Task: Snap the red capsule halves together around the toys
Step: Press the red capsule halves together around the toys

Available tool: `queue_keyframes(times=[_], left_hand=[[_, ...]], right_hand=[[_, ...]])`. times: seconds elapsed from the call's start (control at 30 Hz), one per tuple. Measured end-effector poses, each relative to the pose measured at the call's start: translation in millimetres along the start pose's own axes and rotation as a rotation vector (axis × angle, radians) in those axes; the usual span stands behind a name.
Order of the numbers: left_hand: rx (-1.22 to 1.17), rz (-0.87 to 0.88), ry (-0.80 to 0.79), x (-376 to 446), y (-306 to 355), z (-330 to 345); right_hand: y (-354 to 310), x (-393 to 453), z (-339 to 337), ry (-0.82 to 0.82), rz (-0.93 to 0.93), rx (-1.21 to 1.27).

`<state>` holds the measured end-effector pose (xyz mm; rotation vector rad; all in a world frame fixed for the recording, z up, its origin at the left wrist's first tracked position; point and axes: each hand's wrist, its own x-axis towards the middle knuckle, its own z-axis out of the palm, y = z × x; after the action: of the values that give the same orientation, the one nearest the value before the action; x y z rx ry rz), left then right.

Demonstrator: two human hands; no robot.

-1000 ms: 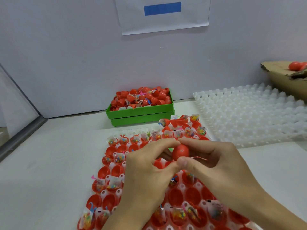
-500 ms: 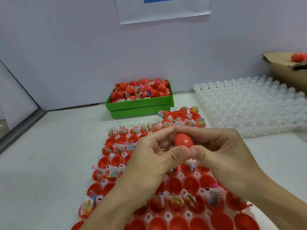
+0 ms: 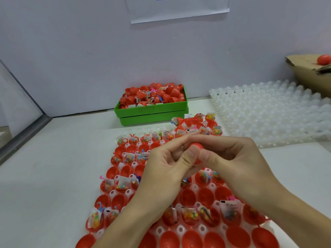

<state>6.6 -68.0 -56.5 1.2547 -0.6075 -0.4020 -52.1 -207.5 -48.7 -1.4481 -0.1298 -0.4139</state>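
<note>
Red capsule (image 3: 196,146) pinched between both hands above tray (image 3: 180,230) of open halves; left hand (image 3: 166,169) and right hand (image 3: 232,158) fingers curled round it.

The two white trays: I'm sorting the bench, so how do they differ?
The near tray holds red capsule halves and bagged toys; the far tray shows bare cells. Both hands work over the near tray, none over the far one. Both are white and dimpled.
</note>
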Motion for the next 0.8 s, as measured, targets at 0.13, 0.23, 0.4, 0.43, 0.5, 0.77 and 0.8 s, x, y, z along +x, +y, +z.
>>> queue_keyframes(times=[0.13, 0.23, 0.4, 0.43, 0.5, 0.77, 0.8], left_hand=[[0.010, -0.003, 0.029, 2.2, 6.8, -2.6], [0.033, 0.002, 0.033, 2.7, 8.2, -1.7], [0.281, 0.128, 0.061, 0.3, 13.1, -4.4], [0.378, 0.178, 0.078, -0.3, 13.8, -5.6], [0.528, 0.277, 0.108, -0.9, 13.0, -6.5], [0.639, 0.434, 0.246, -2.2, 9.5, -3.1], [0.615, 0.420, 0.268, -2.2, 10.1, -2.7]], right_hand=[[0.6, 0.4, -4.4, -0.073, 0.067, 0.059], [1.0, 0.2, -4.3, -0.051, 0.065, 0.046], [5.2, 2.7, -5.6, 0.090, 0.101, 0.042], [5.7, 2.9, -6.0, 0.101, 0.108, 0.036], [6.6, 3.3, -5.2, 0.097, 0.131, 0.050], [6.6, 1.3, -1.2, 0.180, 0.188, 0.179], [5.5, 1.5, -1.6, 0.204, 0.197, 0.225]])
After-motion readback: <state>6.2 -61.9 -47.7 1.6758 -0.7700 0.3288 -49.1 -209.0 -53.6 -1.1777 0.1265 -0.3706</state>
